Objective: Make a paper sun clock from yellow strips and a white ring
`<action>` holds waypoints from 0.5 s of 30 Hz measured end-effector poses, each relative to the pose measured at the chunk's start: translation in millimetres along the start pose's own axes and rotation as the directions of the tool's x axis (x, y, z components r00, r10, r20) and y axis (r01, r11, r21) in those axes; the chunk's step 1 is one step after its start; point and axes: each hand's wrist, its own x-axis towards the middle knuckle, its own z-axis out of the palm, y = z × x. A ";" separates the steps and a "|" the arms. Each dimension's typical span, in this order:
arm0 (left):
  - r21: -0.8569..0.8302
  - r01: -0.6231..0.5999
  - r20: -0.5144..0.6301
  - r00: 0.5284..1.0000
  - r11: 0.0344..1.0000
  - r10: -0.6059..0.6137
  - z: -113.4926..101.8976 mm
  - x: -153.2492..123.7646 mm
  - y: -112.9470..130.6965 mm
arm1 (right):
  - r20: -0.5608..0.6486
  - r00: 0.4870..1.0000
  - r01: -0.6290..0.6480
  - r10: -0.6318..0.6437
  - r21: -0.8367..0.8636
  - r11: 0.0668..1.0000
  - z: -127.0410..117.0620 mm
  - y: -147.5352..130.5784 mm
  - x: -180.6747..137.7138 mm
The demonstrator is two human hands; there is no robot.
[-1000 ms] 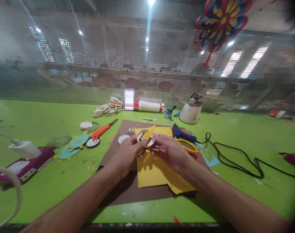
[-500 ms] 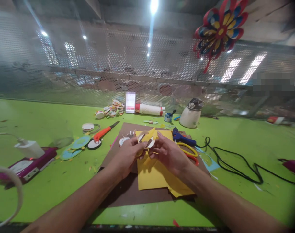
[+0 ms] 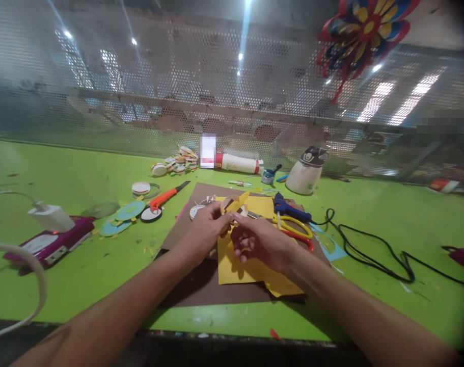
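Observation:
My left hand [image 3: 205,229] is closed on a small round paper piece [image 3: 235,204] in white and brown, with yellow paper strips sticking out of it. Thumb and forefinger of my right hand [image 3: 264,242] pinch its near edge, touching my left thumb, while the other fingers curl below. Both hands are over yellow paper [image 3: 235,272], which lies on a brown board [image 3: 197,288]. Scissors with yellow and red handles [image 3: 293,224] rest right of my right hand. Left of the piece lies a white disc [image 3: 196,212] on the board. My fingers partly hide the piece.
A blue glue gun [image 3: 293,210] with a black cord lies to the right. On the left are an orange craft knife [image 3: 163,198], light-blue discs [image 3: 130,210] and a purple power strip [image 3: 63,244]. A small jar [image 3: 268,176] and a white-and-black container [image 3: 306,173] stand behind.
My right hand has shifted from the piece's right side to its near edge, fingers curled below. The piece has tilted, and the whole view has moved slightly.

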 end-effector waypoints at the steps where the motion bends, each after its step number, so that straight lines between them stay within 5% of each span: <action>1: -0.013 0.005 0.010 1.000 1.000 -0.005 0.5 -0.4 1.2 | 0.027 1.000 0.000 0.000 -0.005 1.000 -0.2 0.7 0.0; 10: -0.234 0.115 0.061 0.993 0.965 -0.103 3.7 -1.6 4.0 | 0.118 0.993 0.017 -0.018 0.006 1.000 -3.9 1.3 0.9; 15: -0.285 0.178 0.091 0.983 0.942 -0.159 2.1 -0.1 3.8 | 0.050 0.995 0.087 -0.083 -0.087 0.992 -1.1 5.1 2.6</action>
